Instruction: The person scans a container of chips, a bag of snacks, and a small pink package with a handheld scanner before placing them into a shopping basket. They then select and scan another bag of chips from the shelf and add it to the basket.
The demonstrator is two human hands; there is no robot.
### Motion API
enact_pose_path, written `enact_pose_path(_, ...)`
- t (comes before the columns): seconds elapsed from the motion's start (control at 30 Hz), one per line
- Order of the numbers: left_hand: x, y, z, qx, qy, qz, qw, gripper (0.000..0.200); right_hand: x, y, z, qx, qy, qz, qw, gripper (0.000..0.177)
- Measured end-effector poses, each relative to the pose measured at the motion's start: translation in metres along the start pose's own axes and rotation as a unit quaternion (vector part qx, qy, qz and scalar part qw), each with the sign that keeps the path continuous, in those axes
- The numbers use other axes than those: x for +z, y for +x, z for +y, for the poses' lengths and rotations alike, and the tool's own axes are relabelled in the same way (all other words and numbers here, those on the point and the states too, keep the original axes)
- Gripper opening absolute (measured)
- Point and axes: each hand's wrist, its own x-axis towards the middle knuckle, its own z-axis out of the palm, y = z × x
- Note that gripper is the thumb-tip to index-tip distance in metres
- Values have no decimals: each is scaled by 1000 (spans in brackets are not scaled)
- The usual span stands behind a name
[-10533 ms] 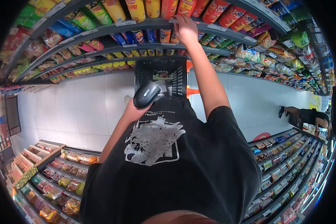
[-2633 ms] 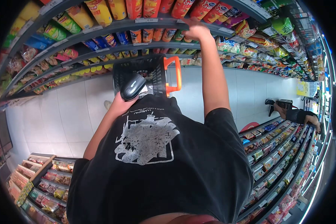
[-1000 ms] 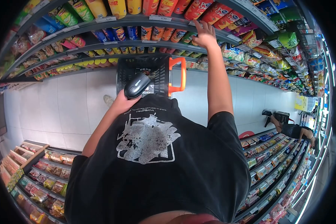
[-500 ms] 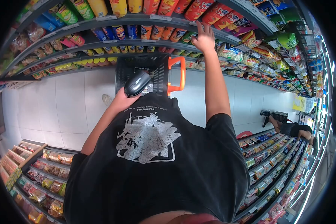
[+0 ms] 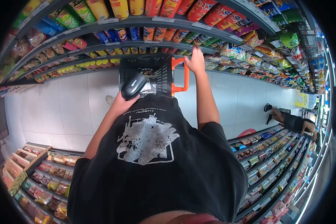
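Pale tiled floor [image 5: 72,108] runs between two banks of shop shelving stocked with packaged snacks. The person's left hand [image 5: 124,105] is clamped around the lower end of a black handheld scanner [image 5: 133,86], its fingers mostly hidden beneath the rounded casing. The scanner tilts forward and to the right, overlapping the near left part of a black shopping basket [image 5: 165,74] with perforated walls. Inside the basket lie a few printed packets, too small to identify. An orange handle [image 5: 187,78] sticks out from the basket's right side. Just beside its upper bar is the right hand [image 5: 196,61], bare, fingers extended forward and thumb apart from them; whether it touches the handle or the lower shelf edge beyond, I cannot tell.

Ahead, the upper shelf carries red canisters [image 5: 201,9], yellow canisters [image 5: 118,8] and green ones to the left, with price labels [image 5: 163,19] along its front. On the shelf below stand blue canisters [image 5: 111,36] and orange canisters [image 5: 159,34]; bagged snacks [image 5: 231,51] hang or lie farther right. Nearer the body is a black T-shirt [image 5: 156,190] with a pale grey print. Well off to the right, another person [image 5: 296,123] bends toward the rear shelving.
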Motion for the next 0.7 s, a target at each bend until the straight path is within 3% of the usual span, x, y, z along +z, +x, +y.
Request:
enact_pose_path(0.17,2,4,-3,-18,-1,-32,999,30,50,-56,33,154,44,-112,981,78)
enact_pose_path(0.27,5,1,-8,6,5,-32,999,28,75,-76,57,232,164,-177,942,74)
enact_pose_path(0.3,5,-2,-8,9,6,-17,1000,28,88,-86,63,192,172,-131,957,59)
enact_pose_path(0.4,1,-11,-13,-45,-5,17,999,29,127,-106,84,304,403,-181,844,44)
enact_pose_path(0.43,-1,-15,-16,-57,-10,26,998,29,121,-110,71,347,414,-169,825,32)
enact_pose_path(0.53,-9,-21,-22,-85,5,41,995,28,110,-113,52,423,557,-171,694,32)
enact_pose_path(0.7,-29,-25,-15,-100,59,43,992,22,110,-110,35,446,533,-137,706,30)
